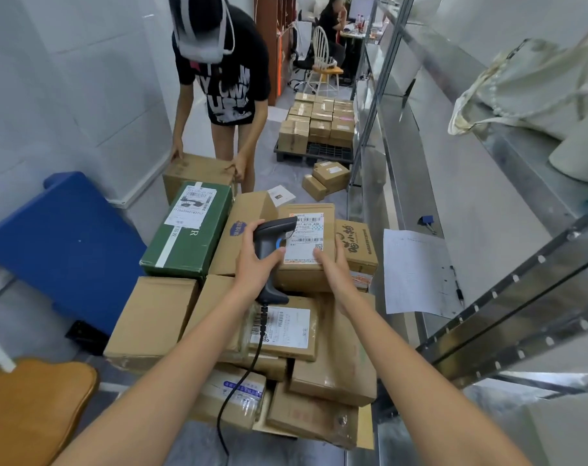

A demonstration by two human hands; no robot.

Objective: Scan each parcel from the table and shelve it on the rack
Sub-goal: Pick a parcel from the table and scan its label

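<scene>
I am looking down over a heap of cardboard parcels. My left hand (257, 260) is curling round the grip of a dark barcode scanner (273, 237), thumb lying along its side, and the scanner's head is pointing at the white shipping label (304, 238) on the parcel (306, 247) I am working on. That parcel is a brown box sitting on top of the heap, and my right hand (331, 267) is gripping its near right edge, fingers bent over the label's lower corner. The scanner's black cable (242, 381) is trailing down across the lower boxes towards me.

Just left of the parcel a green box (188, 237) is lying with its own label facing up. On the right the metal rack (507, 311) is running away from me, with a printed sheet (417, 274) and a pen (458, 287) lying on its shelf, and a pale cloth bag (521, 85) further along. Ahead, another person (218, 79) is bending over and holding a brown carton (198, 173) with both hands. A blue pallet (67, 247) is leaning at the left.
</scene>
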